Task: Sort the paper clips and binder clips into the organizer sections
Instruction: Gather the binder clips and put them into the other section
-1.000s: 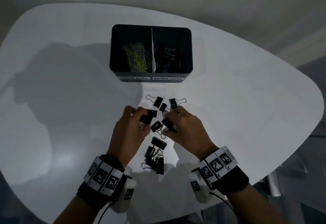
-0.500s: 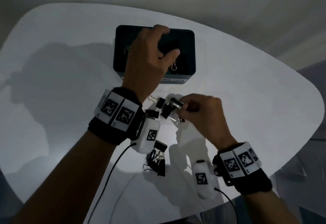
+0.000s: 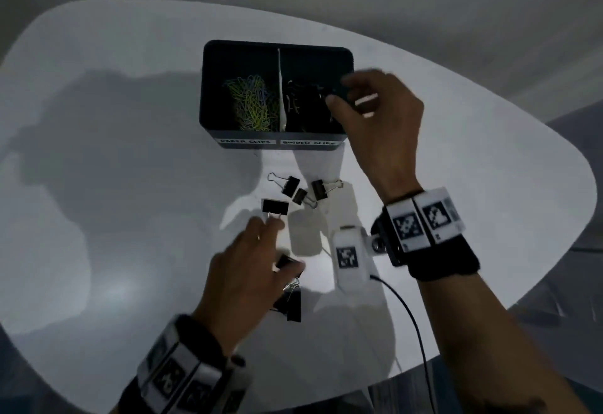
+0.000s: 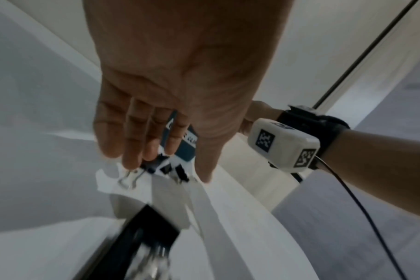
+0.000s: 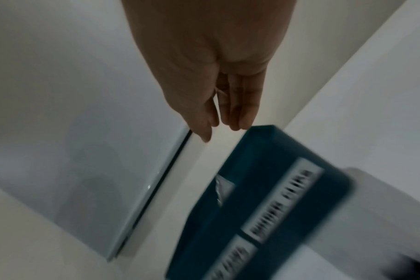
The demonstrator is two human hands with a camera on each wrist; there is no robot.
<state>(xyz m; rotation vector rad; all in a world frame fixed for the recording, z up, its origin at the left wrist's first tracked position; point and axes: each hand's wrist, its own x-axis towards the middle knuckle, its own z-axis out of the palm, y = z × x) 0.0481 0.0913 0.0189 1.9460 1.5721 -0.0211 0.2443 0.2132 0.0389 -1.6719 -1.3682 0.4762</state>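
Observation:
The dark organizer (image 3: 208, 126) stands at the table's far middle, with coloured paper clips (image 3: 251, 100) in its left section and black binder clips (image 3: 303, 97) in its right one. My right hand (image 3: 355, 100) hovers over the right section; in the right wrist view its fingers (image 5: 237, 113) hang fairly straight above the organizer (image 5: 264, 189) with no clip between them. Loose binder clips (image 3: 275, 206) (image 3: 290, 185) (image 3: 319, 189) lie in front of the box. My left hand (image 3: 261, 244) is spread low over them, its fingertips (image 4: 132, 163) touching one clip (image 4: 146, 164). More clips (image 3: 292, 306) lie partly hidden under its palm.
The white table (image 3: 114, 185) is rounded and its edge runs close on the right and front. A black cable (image 3: 408, 315) trails from the right wrist camera (image 3: 350, 257) across the table's front right.
The left hand has come back from the organizer down to the loose clips. The right hand has left the clip pile and moved up over the binder clip section.

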